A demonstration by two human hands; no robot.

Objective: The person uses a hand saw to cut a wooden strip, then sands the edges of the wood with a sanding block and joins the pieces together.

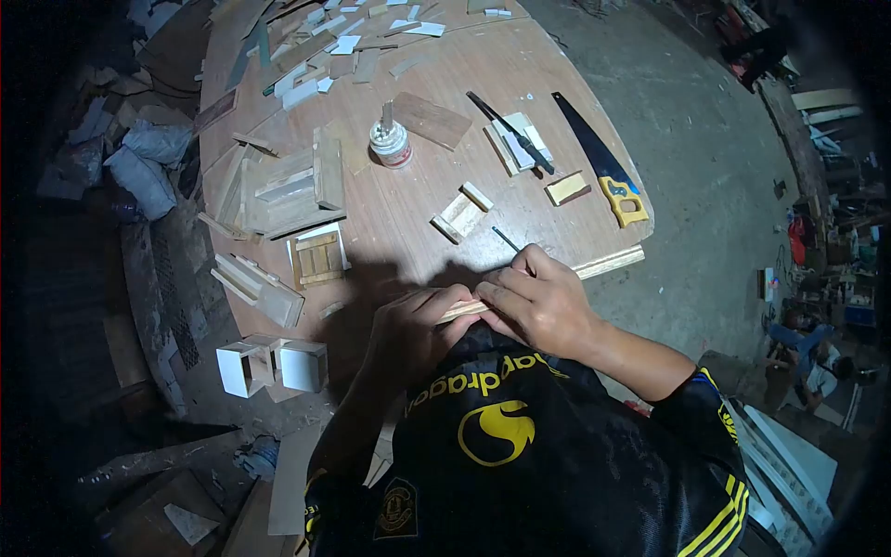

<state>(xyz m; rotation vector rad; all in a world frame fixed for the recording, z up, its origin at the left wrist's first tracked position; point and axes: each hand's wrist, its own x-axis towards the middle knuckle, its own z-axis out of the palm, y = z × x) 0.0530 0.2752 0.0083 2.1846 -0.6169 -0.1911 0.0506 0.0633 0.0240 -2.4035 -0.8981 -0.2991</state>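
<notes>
Cluttered plywood table (418,213): left hand (413,325) clamps wood strip (608,263) while right hand (543,302) pinches pencil (506,239), marking toward twelve o'clock; steadiness needed.

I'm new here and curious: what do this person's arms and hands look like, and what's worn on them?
Both hands, left hand and right hand, are bare, without gloves. The forearms are uncovered. Short black sleeves with yellow stripes belong to a black jersey with yellow lettering and emblem.

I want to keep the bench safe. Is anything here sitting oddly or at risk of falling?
The handsaw lies near the table edge, its yellow handle right at the rim. Nothing looks spilled; the glue bottle stands upright.
</notes>
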